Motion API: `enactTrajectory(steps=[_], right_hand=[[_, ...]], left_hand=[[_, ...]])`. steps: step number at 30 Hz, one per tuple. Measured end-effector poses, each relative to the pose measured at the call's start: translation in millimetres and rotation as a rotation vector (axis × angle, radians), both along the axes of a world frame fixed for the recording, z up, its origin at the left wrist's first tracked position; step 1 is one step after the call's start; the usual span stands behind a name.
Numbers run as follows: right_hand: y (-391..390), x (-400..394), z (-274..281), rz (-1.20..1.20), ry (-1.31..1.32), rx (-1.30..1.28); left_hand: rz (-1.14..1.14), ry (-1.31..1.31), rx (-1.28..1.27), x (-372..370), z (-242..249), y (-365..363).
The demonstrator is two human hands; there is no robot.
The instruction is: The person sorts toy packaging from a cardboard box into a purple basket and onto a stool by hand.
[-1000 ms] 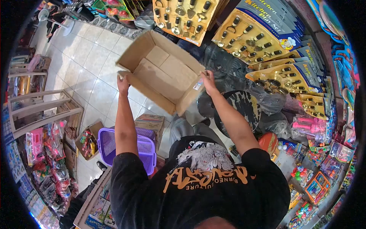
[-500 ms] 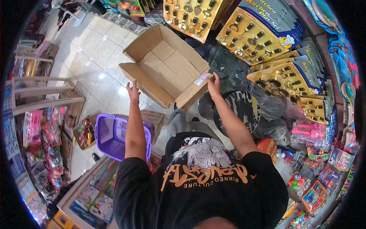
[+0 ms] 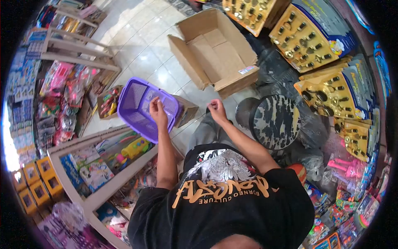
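An open, empty cardboard box (image 3: 219, 58) stands on the tiled floor ahead, with a small label on its near right side. My left hand (image 3: 158, 111) is raised over the purple basket (image 3: 143, 89), fingers curled together; whether anything small is between them cannot be made out. My right hand (image 3: 217, 111) is just below the box's near edge, apart from it, its fingers bent inward and too small to read clearly. The purple basket has perforated sides and looks empty.
A round stool (image 3: 277, 121) with a black patterned top stands at the right. Carded kitchen play sets (image 3: 306, 39) hang beyond it. A glass-topped display case (image 3: 93, 198) lies at the left, and a small box of toys (image 3: 110, 103) sits behind the basket.
Both hands have come away from the box's sides, drawn closer to the body and to each other, and their fingers have curled. The view has shifted, so the box appears farther up and right.
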State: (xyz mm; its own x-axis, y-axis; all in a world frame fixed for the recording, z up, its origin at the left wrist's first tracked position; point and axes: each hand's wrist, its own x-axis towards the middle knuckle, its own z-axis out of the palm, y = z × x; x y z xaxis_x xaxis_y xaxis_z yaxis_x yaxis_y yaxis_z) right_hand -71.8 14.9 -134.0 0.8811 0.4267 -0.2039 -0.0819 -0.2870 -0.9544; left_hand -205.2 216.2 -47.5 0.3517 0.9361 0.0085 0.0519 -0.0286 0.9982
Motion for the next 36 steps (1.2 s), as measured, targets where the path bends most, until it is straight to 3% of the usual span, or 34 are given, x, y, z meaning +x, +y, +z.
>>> enactTrajectory(steps=[2, 3, 4, 6, 8, 10, 14, 16, 18, 20, 21, 24, 29, 32, 34, 36], right_hand=[[14, -26, -1, 0.232, 0.136, -0.043], [20, -37, 6, 0.257, 0.136, -0.04], [24, -45, 17, 0.334, 0.209, -0.024], [36, -54, 28, 0.422, 0.271, -0.008], [49, -65, 19, 0.465, 0.312, -0.09], [60, -69, 17, 0.509, 0.394, -0.108], [79, -85, 28, 0.451, 0.654, -0.135], [84, -98, 25, 0.41, 0.743, -0.181], [90, -111, 19, 0.425, 0.74, -0.238], [94, -126, 16, 0.436, 0.738, -0.288], [95, -132, 16, 0.464, 0.713, -0.28], [105, -148, 15, 0.45, 0.676, -0.274], [111, -155, 14, 0.391, 0.64, -0.115], [104, -162, 27, 0.243, 0.671, -0.059], [88, -167, 42, 0.208, 0.675, 0.028], [74, -171, 59, 0.177, 0.668, 0.136]], left_hand=[[0.163, 0.069, 0.188, -44, -8, 15], [0.268, 0.233, 0.325, -62, -5, 21], [0.291, 0.234, 0.326, -82, -10, 27], [0.537, 0.343, 0.317, -115, -25, 40], [0.595, 0.354, 0.24, -143, -40, 53], [0.764, 0.573, 0.268, -162, -52, 66], [0.802, 0.766, -0.004, -199, -94, 92], [0.609, 0.508, -0.228, -216, -129, 108], [0.505, 0.56, -0.327, -225, -135, 108], [0.2, 0.346, -0.545, -227, -132, 110], [0.127, 0.328, -0.394, -229, -149, 112], [0.2, 0.439, -0.217, -216, -128, 96], [0.183, 0.594, -0.204, -198, -73, 80], [0.206, 0.562, -0.164, -200, -69, 68], [0.201, 0.291, -0.037, -209, -76, 60], [0.171, 0.232, -0.027, -212, -56, 41]])
